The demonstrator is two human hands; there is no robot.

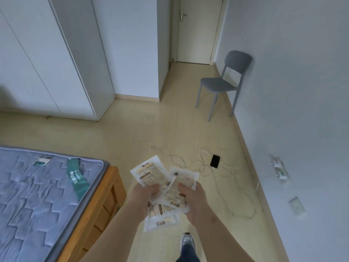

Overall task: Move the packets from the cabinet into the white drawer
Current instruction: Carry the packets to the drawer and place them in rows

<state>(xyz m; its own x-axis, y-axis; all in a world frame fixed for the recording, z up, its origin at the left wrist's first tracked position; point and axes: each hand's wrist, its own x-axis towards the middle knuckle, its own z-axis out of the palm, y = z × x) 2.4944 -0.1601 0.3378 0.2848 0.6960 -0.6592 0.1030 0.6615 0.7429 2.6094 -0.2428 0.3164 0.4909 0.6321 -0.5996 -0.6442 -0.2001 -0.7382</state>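
Object: loose stack of flat white sachet packets with orange print [149, 173], several of them, fanned and overlapping, held in the air in front of the body above the pale wood floor [151, 129]. Left hand [144, 195] grips the upper-left packets, fingers curled over their lower edges. Right hand [193, 200] clamps the right-hand ones, thumb on top. One packet hangs low between the wrists, and how well it is held cannot be told. Judgement: light, thin, pliable film pouches with a smooth surface, so they are likely to slide over one another; not fragile. Best hold is probably a pinch across the whole overlapped stack, supported from beneath. Surroundings: blue-grey quilted mattress [47, 195] on an orange wooden bed frame [111, 197] to the left; black phone [215, 161] with tangled white cables [236, 186] on the floor ahead; grey plastic chair [221, 84] by the wall; tall white cabinet doors [56, 63] at the far left. The white drawer is not in view.
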